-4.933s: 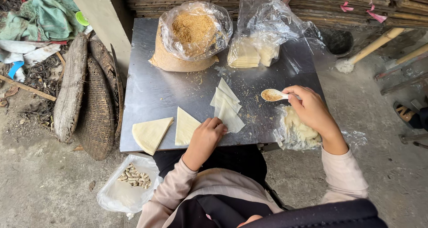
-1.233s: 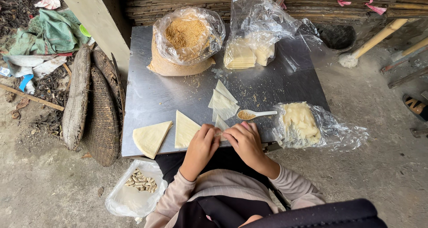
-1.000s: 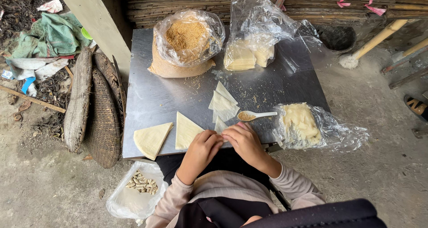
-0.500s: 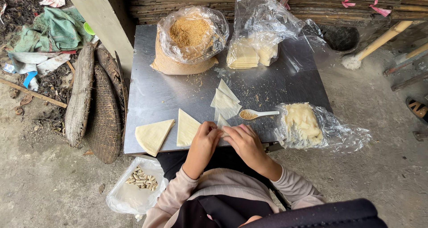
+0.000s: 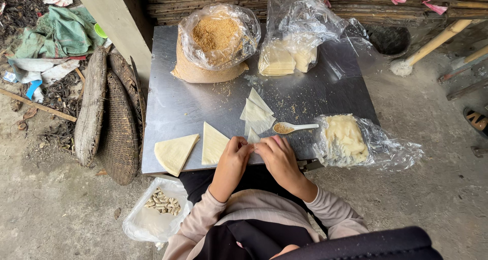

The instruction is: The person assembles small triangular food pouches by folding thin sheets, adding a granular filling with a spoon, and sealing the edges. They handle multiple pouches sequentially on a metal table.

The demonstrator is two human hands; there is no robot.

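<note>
Folding step judged in hand: small wrapper piece (image 5: 252, 138) pinched between left hand (image 5: 233, 155) and right hand (image 5: 277, 155) at near table (image 5: 173, 102) edge; firmer pinch needed next.

Soft, even daylight is falling from above w/ no hard shadows. The steel desk (image 5: 178, 102) is giving off a dull grey sheen, and the clear plastic bags (image 5: 305, 21) are catching small glints. Focus is holding sharp throughout; wide-angle lens is bending edges slightly.
</note>
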